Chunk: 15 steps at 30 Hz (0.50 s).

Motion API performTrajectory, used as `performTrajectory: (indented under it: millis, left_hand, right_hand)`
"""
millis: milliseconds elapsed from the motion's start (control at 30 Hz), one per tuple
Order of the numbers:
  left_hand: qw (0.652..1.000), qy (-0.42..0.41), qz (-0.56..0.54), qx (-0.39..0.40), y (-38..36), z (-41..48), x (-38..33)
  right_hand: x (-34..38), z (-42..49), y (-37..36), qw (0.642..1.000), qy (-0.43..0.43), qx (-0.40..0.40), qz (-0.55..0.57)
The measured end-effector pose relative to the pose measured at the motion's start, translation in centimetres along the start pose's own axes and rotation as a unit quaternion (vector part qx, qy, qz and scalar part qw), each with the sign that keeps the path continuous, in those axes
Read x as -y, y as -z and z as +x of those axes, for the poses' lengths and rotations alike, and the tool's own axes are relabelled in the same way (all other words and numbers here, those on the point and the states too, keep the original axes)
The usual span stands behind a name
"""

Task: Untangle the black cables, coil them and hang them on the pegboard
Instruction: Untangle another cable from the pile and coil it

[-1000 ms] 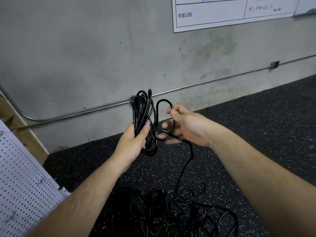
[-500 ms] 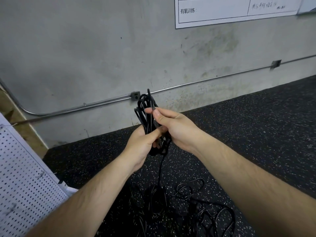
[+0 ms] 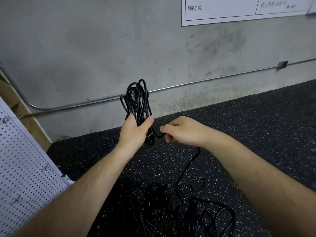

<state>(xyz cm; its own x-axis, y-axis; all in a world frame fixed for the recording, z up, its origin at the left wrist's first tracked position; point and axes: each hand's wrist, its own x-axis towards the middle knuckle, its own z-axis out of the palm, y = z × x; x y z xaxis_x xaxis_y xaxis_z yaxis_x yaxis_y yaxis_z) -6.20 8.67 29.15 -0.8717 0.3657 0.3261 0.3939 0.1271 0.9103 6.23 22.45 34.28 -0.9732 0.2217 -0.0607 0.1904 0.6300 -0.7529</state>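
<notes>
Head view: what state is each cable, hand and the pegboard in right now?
cable coil: looped, held upright by the left hand.
left hand: grips the coil.
right hand: pinches the trailing strand.
trailing strand: runs down to the floor pile.
floor pile: tangled, loose.
pegboard: no cable hung on visible part.

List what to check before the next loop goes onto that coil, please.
1. Left hand grips the coil: ok.
2. Right hand holds the strand leaving the coil: ok.
3. Strand hangs free down to the floor: ok.
4. Pile on the floor is untangled: not ok, loops cross.
5. Pegboard has a free hook: cannot tell, hooks blurred.
</notes>
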Motion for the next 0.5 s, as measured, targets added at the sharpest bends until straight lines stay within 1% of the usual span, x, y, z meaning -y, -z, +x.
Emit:
performTrajectory:
  millis: [167, 233, 333, 400, 467, 500]
  left_hand:
    - [0.999, -0.021, 0.028, -0.004, 0.1, 0.4, 0.0]
    - [0.999, -0.022, 0.021, -0.01, 0.3, 0.5, 0.0]
    - [0.999, -0.037, 0.021, -0.02, 0.2, -0.2, -0.6]
    - [0.999, -0.033, 0.026, -0.02, -0.3, -0.8, -0.8]
    - [1.0, -0.009, 0.004, 0.005, -0.7, -1.1, -0.9]
    - [0.999, 0.004, -0.027, 0.026, -0.7, -1.2, -1.0]
  right_hand:
    - [-0.3, -0.4, -0.6, 0.998, 0.0, 0.063, 0.028]
    - [-0.8, -0.5, -1.1, 0.998, -0.011, 0.069, 0.004]
    - [-2.0, 0.1, -2.0, 0.995, -0.036, 0.028, -0.084]
    - [-2.6, 0.7, -2.7, 0.991, -0.052, -0.005, -0.123]
    - [-3.1, 0.9, -3.2, 0.987, -0.063, -0.03, -0.146]
    - [-3.4, 1.0, -3.4, 0.988, -0.074, -0.031, -0.131]
